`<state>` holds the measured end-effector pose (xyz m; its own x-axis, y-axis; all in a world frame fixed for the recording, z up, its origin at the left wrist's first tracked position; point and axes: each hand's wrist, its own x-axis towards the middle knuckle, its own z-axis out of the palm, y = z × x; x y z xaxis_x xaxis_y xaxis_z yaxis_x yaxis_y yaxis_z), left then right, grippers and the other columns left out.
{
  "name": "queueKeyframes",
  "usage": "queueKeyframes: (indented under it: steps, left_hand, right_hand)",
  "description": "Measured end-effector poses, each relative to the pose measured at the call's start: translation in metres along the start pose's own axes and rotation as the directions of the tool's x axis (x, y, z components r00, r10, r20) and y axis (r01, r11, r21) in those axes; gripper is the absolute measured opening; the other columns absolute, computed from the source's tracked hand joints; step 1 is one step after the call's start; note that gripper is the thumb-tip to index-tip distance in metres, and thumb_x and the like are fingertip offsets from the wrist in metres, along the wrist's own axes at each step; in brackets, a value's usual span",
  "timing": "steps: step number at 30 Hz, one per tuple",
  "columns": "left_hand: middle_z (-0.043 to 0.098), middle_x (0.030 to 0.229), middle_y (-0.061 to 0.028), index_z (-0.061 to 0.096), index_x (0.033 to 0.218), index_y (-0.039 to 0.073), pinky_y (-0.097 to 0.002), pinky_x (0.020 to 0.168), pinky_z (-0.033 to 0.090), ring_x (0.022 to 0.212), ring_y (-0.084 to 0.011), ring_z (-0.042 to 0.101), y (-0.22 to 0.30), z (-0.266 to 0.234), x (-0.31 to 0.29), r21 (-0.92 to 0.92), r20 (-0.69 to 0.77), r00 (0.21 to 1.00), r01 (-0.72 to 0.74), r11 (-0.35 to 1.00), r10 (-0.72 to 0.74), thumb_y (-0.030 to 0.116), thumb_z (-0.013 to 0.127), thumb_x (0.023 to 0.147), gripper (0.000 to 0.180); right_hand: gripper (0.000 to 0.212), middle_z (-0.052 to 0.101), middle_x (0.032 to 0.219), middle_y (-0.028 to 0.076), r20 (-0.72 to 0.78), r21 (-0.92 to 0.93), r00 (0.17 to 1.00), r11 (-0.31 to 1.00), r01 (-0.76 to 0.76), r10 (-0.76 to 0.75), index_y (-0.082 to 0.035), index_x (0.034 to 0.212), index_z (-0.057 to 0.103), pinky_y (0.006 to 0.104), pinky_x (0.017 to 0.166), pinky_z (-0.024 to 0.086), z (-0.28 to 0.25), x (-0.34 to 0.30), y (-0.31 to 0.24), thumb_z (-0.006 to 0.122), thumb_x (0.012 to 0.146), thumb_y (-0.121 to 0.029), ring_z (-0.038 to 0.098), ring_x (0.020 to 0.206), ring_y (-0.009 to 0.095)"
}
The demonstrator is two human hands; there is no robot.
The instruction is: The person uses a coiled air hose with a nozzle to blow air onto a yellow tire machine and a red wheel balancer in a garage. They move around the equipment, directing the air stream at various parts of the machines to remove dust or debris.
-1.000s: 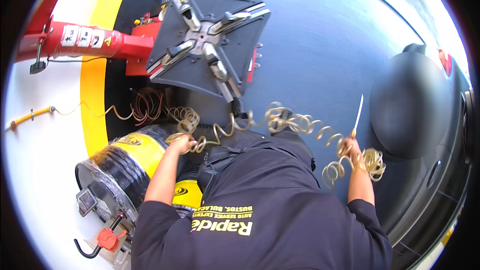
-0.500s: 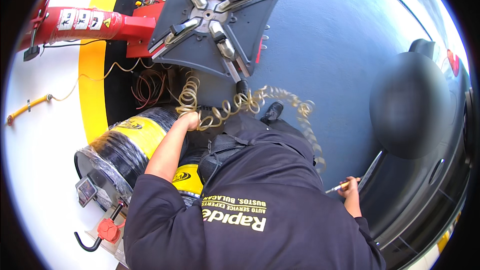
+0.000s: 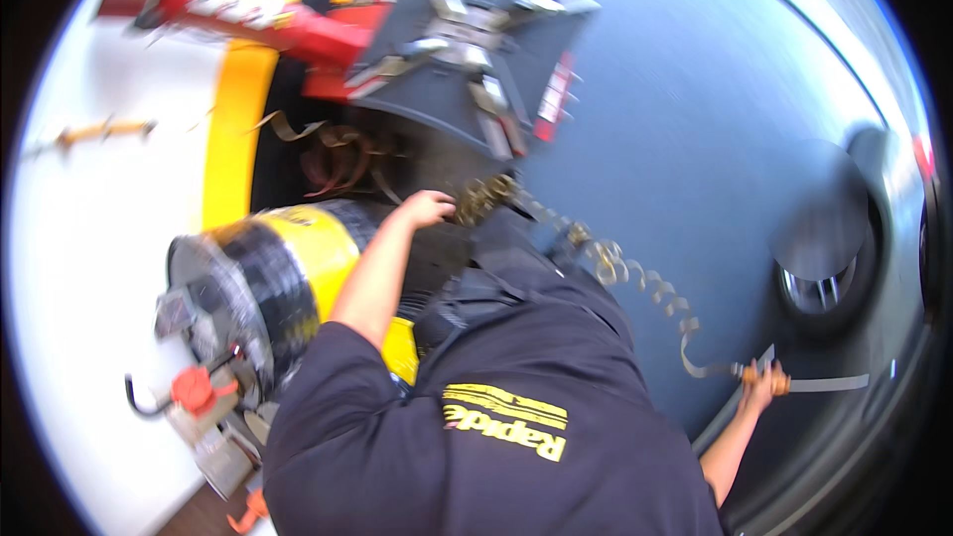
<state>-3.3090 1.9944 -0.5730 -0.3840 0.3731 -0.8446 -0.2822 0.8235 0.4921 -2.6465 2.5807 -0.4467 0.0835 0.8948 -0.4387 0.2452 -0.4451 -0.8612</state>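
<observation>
Gripping coiled hose (image 3: pixel 615 263), both hands closed.

Two hands show: left hand (image 3: pixel 425 208) and right hand (image 3: pixel 762 386). One coiled hose (image 3: pixel 606 260) runs between them. One tool (image 3: pixel 809 383), one yellow-and-black drum (image 3: pixel 268 273), one red machine arm (image 3: pixel 288 25), one square clamping table (image 3: pixel 467 35), one tyre (image 3: pixel 819 258).

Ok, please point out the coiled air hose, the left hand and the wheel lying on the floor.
coiled air hose (image 3: pixel 635 273): head view, on its stretched coils.
left hand (image 3: pixel 427 208): head view, on its back.
wheel (image 3: pixel 819 283): head view, on its metal rim.
</observation>
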Motion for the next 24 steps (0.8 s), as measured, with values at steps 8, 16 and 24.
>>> queueKeyframes:
  steps: [8, 16, 24]
  left_hand:
    - [0.072, 0.083, -0.0173, 0.075, 0.085, 0.007, -0.0413, 0.078, 0.055, 0.085, -0.0315, 0.072, -0.012, -0.259, -0.115, 0.088, -0.932, 0.313, -0.29, 0.953, 0.181, 0.018, 0.063, 0.08, 0.017]
    - [0.075, 0.087, -0.0119, 0.073, 0.104, 0.002, -0.036, 0.074, 0.056, 0.075, -0.0212, 0.072, 0.009, -0.548, -0.3, -0.136, -0.947, -0.201, -0.45, 0.883, -0.249, 0.025, 0.055, 0.095, 0.031]
    - [0.057, 0.125, -0.0228, 0.047, 0.136, 0.01, -0.0508, 0.09, 0.057, 0.109, -0.0427, 0.064, 0.051, -0.756, -0.394, -0.1, -0.695, -0.696, 0.342, 0.934, 0.18, 0.036, 0.06, 0.089, 0.056]
  right_hand:
    - [0.054, 0.05, 0.123, 0.008, 0.011, -0.174, 0.979, 0.964, -0.2, 0.205, -0.014, 0.145, 0.039, 0.0472, 0.084, 0.057, 0.12, -0.063, 0.055, 0.057, 0.094, -0.019, 0.055, 0.109, 0.03]
    - [0.049, 0.051, 0.118, 0.008, 0.182, -0.411, 0.952, 0.899, -0.153, 0.245, -0.015, 0.141, 0.04, 0.0499, 0.082, 0.056, 0.354, -0.116, 0.019, 0.054, 0.094, -0.018, 0.056, 0.104, 0.029]
    - [0.044, 0.052, 0.113, 0.007, 0.091, -0.494, 0.955, 0.846, -0.201, 0.281, -0.016, 0.136, 0.041, 0.0526, 0.08, 0.054, 0.403, -0.171, 0.003, 0.052, 0.093, -0.016, 0.056, 0.1, 0.027]
